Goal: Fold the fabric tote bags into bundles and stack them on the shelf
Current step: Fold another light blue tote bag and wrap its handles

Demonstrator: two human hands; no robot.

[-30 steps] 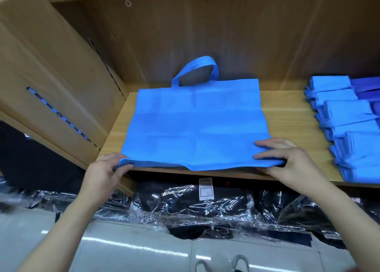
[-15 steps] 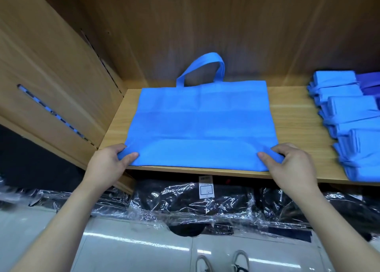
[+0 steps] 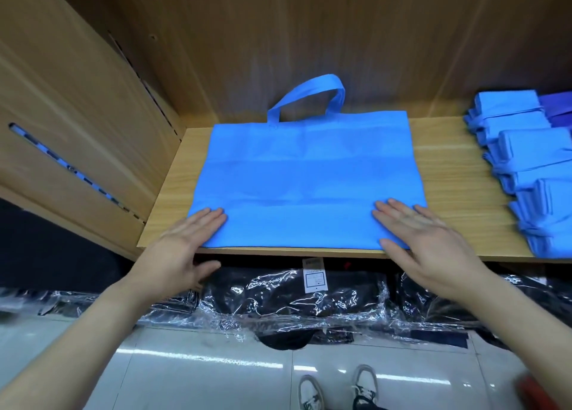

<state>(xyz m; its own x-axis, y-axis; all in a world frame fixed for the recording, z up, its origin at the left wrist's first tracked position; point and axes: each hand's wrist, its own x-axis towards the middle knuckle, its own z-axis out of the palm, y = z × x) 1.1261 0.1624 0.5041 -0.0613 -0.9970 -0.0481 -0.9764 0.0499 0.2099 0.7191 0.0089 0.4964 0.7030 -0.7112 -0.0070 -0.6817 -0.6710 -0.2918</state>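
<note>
A light blue fabric tote bag [image 3: 306, 174] lies flat on the wooden shelf [image 3: 448, 162], its handle [image 3: 309, 95] arching up against the back panel. Its near strip is folded over onto the bag along the shelf's front edge. My left hand [image 3: 182, 248] rests flat, fingers spread, on the fold's left corner. My right hand [image 3: 424, 239] presses flat on the fold's right corner. Neither hand grips anything. A row of folded blue bundles [image 3: 526, 168] sits at the shelf's right end.
A wooden side panel [image 3: 77, 115] with a slot closes the shelf on the left, a wooden back panel behind. Darker purple-blue fabric [image 3: 557, 107] lies at the far right. Plastic-wrapped dark goods [image 3: 294, 295] fill the space under the shelf. Below are a tiled floor and my shoes [image 3: 337, 388].
Both hands pinched the bag's near edge, folded it over onto the bag, then let go and now lie flat on the fold.
</note>
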